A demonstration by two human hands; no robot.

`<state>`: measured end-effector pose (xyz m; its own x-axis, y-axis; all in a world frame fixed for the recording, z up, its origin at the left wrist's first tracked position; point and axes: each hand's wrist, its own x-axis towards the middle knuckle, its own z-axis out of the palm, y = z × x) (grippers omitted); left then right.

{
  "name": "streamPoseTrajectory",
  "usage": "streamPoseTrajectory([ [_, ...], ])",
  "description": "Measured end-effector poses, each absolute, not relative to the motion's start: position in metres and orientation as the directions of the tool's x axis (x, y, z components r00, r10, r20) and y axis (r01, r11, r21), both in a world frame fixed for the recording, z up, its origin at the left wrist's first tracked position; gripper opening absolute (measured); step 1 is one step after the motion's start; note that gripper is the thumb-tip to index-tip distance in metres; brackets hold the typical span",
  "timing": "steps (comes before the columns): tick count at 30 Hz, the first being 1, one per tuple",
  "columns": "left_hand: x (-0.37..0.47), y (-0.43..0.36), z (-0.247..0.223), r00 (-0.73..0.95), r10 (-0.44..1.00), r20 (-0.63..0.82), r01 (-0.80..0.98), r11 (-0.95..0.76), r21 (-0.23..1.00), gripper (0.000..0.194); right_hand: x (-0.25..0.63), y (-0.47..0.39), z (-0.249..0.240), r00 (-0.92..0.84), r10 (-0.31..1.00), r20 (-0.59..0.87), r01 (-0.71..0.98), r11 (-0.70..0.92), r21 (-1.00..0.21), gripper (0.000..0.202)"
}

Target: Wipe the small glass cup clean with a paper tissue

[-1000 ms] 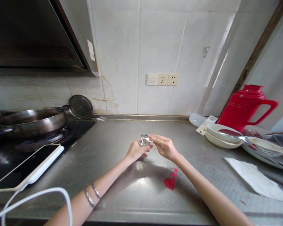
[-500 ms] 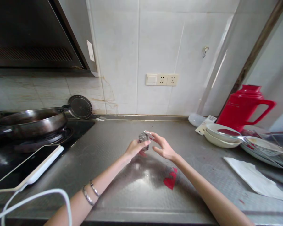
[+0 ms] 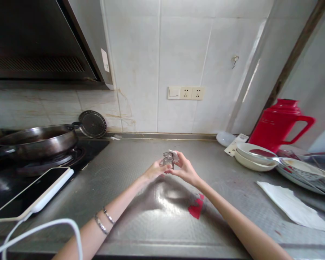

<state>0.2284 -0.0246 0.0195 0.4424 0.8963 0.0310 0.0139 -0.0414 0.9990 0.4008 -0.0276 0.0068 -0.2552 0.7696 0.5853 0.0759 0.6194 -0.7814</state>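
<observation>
Right hand (image 3: 187,172), thumb spread clear of small clear glass jar (image 3: 168,159) half a second ago, now closed in beside it, grip pinching white tissue (image 3: 175,155); left hand (image 3: 153,170) grip holding jar over steel desk (image 3: 121,162); jar flanked both sides.

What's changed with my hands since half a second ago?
Your right hand, which was spread just right of the small glassy block, has moved left to its right side, bringing the white scrap with it. Your left hand still holds the block. The red patch and pan haven't moved.
</observation>
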Motion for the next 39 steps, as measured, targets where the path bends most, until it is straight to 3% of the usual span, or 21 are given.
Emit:
streamPoseTrajectory([
  [5,0.224,-0.015,0.005,0.481,0.871,0.097,0.036,-0.131,0.991,0.128,0.403,-0.023,0.008,-0.191,0.873,0.449,-0.027,0.453,-0.891,0.060],
  [9,0.228,-0.013,-0.006,0.434,0.863,0.258,-0.009,-0.282,0.959,0.140,0.399,-0.024,0.008,-0.187,0.889,0.418,-0.043,0.418,-0.907,0.060],
  [13,0.231,-0.013,-0.010,0.384,0.874,0.297,-0.021,-0.314,0.949,0.130,0.395,-0.027,0.006,-0.238,0.881,0.409,-0.050,0.410,-0.911,0.062],
  [20,0.232,-0.018,-0.004,0.341,0.885,0.316,0.094,-0.367,0.926,0.078,0.406,-0.020,0.004,-0.335,0.816,0.471,0.055,0.516,-0.855,0.061],
  [23,0.232,-0.021,-0.002,0.331,0.889,0.316,0.117,-0.371,0.921,0.076,0.412,-0.015,0.003,-0.341,0.814,0.471,0.120,0.535,-0.837,0.043],
  [27,0.234,-0.024,-0.003,0.329,0.889,0.317,0.130,-0.375,0.918,0.078,0.415,-0.011,0.005,-0.233,0.818,0.526,0.216,0.571,-0.792,0.036],
  [32,0.237,-0.028,-0.002,0.335,0.894,0.297,0.148,-0.362,0.920,0.081,0.416,-0.016,0.011,-0.165,0.678,0.716,0.339,0.721,-0.605,0.029],
  [39,0.238,-0.022,-0.007,0.249,0.931,0.266,0.155,-0.309,0.938,0.071,0.407,-0.031,0.012,-0.205,0.520,0.829,0.416,0.813,-0.407,0.023],
])
